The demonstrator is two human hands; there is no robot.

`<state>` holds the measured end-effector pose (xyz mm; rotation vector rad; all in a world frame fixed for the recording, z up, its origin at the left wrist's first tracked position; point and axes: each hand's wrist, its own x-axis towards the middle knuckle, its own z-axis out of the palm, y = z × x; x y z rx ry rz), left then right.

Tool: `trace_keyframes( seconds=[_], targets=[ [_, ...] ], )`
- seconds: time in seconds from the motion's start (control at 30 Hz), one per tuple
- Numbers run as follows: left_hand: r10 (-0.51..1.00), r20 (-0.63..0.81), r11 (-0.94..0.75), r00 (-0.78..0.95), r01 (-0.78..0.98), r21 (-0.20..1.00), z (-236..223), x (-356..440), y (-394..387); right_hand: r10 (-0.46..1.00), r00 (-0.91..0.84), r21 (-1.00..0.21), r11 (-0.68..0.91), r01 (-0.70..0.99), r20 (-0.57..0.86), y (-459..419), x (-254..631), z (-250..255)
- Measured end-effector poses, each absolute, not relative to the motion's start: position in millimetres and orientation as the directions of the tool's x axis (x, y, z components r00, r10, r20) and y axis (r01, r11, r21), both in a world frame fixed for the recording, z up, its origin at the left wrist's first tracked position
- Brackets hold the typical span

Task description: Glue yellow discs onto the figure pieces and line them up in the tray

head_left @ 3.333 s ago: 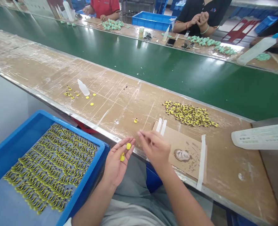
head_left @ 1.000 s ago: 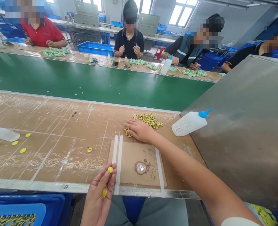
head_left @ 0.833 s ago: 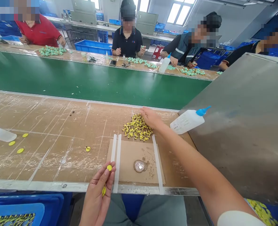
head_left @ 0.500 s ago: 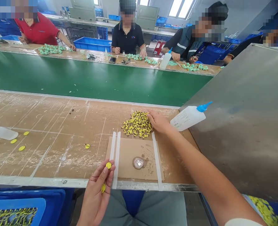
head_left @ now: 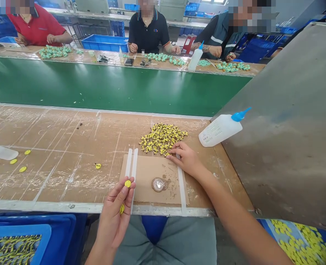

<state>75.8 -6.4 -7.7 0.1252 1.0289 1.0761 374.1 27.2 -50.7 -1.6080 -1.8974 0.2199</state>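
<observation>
Looking down along a scuffed brown cardboard-topped counter in a bright factory room, with a green conveyor belt running beyond it. The left hand is curled closed, pinching a flat round yellow disc at the fingertips, with a second yellow disc tucked lower against the fingers. The right hand lies half open, palm down, at the edge of a rectangular cardboard sheet edged with white tape strips, just below a heap of small yellow-and-black pieces. A clear glue puddle sits on the sheet. Right of the heap lies a white plastic squeeze bottle with a blue nozzle, its printed label too small to read. Across the belt, a co-worker in a black polo shirt sits behind mint-green pieces.
</observation>
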Motion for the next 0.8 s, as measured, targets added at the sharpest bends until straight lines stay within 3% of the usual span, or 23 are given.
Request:
trace_keyframes(
  seconds=[0.2, 0.43, 0.67, 0.8],
  targets=[
    [0.782, -0.618, 0.508, 0.077, -0.653, 0.562, -7, 80, -12, 0.943, -0.114, -0.371, 0.232, 0.899, 0.311, 26, 375, -44],
    [0.784, -0.617, 0.508, 0.077, -0.652, 0.563, -2, 81, -18, 0.918, -0.212, -0.324, 0.324, 0.889, 0.335, 29, 373, -40],
    [0.792, -0.604, 0.496, 0.091, -0.672, 0.550, -3, 81, -21, 0.904, -0.057, -0.490, 0.281, 0.825, 0.423, 5, 385, -31],
    [0.795, -0.598, 0.489, 0.103, -0.693, 0.530, -6, 83, -23, 0.914, 0.137, -0.680, 0.178, 0.711, 0.382, -12, 382, -26]
  ],
)
